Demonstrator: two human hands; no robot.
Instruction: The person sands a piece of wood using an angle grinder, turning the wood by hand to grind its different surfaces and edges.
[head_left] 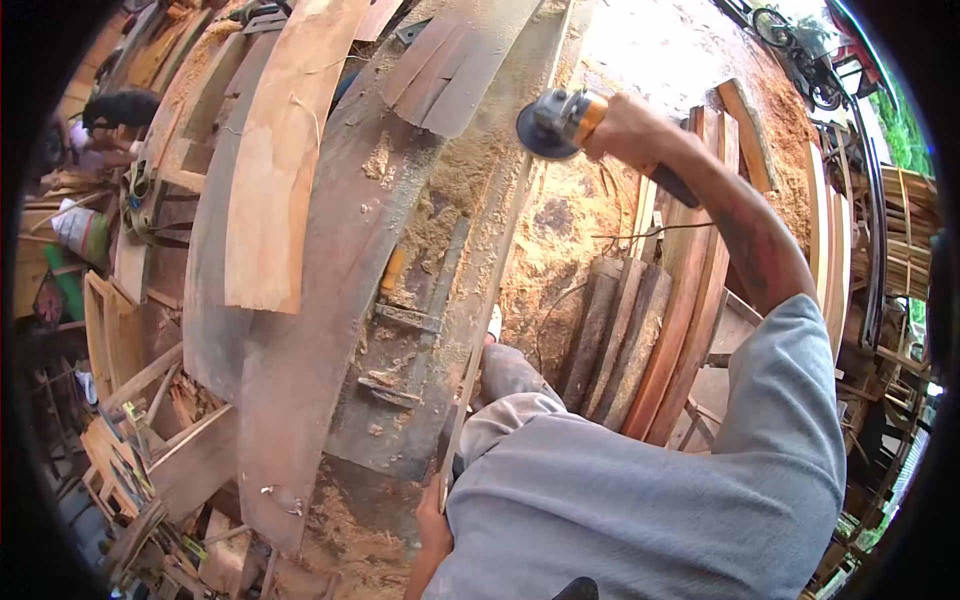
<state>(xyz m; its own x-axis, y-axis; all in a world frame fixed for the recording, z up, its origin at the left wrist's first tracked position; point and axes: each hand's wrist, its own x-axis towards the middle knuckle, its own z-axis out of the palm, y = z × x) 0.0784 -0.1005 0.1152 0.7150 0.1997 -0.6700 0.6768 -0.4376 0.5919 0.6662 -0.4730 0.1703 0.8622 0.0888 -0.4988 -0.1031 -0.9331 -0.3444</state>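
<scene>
My right hand (622, 125) is wrapped round the body of an angle grinder (560, 122), with the arm stretched out. The grinder's dark round disc faces left, over the edge of a long thin board (517, 215) standing on its side. My left hand (433, 522) is closed on the near end of this board, close to my body; some of its fingers are hidden. Left of the board lies a sawdust-covered bench (405, 430) with a metal clamp-like fitting (408, 318) on it.
Wide planks (285, 160) lie along the left. Stacked timber beams (690, 290) stand at the right, near my arm. Sawdust (555, 250) covers the ground. Another person (95, 140) is at the far left, and a motorcycle (800, 45) stands at the top right.
</scene>
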